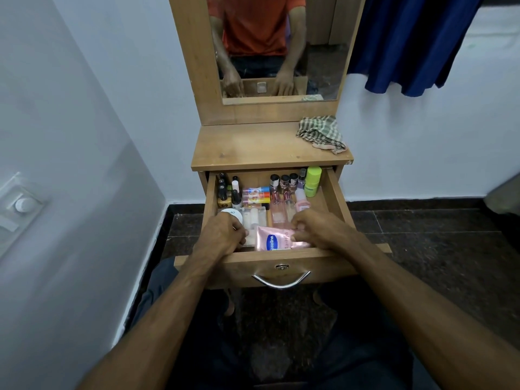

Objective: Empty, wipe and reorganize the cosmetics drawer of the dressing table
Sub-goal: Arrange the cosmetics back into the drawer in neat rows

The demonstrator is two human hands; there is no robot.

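The wooden drawer [334, 192] of the dressing table is pulled out, and it is full of small make-up things in neat rows. At the front lies a shiny pink soft tube [277, 239] with a blue label that reads "Vaseline".

The right hand [318, 228] has its fingers bent and pinches the right end of the pink tube. The left hand [222, 233] is curled down at the front left of the drawer, beside a clear plastic box [254, 218]. I cannot tell if it holds anything.

A round white jar [231, 214] by the left hand has dark letters on its lid, too small to read. At the back right stands a lime green bottle [313, 181]. Next to it are little nail polish bottles with dark caps [284, 183]. On the table top rests a crumpled green and white checked cloth [320, 133].
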